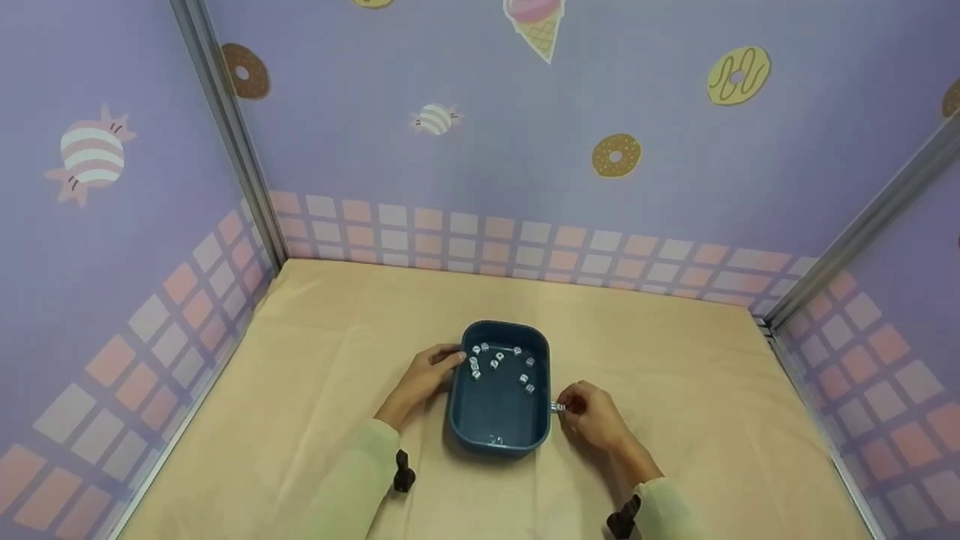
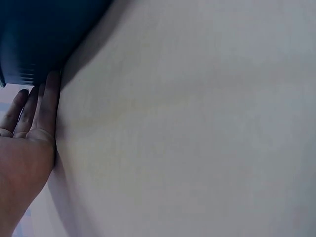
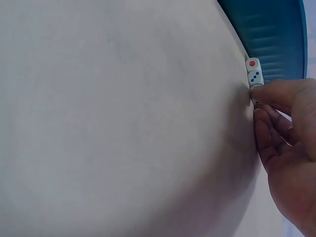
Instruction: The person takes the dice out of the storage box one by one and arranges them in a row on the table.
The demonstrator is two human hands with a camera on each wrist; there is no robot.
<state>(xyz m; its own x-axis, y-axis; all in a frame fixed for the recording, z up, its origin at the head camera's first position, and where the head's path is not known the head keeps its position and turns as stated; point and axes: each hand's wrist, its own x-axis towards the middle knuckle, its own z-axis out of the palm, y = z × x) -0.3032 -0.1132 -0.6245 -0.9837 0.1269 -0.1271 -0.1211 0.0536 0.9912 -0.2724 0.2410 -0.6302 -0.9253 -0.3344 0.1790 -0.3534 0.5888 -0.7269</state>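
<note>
A dark blue rectangular tray [image 1: 499,409] stands on the cloth between both hands. Several white dice [image 1: 494,364] lie inside, mostly in its far half, with a couple by the near wall. Along the tray's left side, my left hand [image 1: 421,379] touches the rim and outer wall; in the left wrist view its fingers [image 2: 48,106] are straight. At the right side, my right hand [image 1: 596,420] pinches the end of a short row of dice [image 3: 255,77] on the cloth beside the tray. One shows a red dot, another three blue dots; the thumb partly covers the row.
A beige cloth [image 1: 345,322] covers the table. Purple panels [image 1: 480,165] with sweets and checks printed on them enclose the back and both sides, joined by metal posts [image 1: 232,127] at the corners.
</note>
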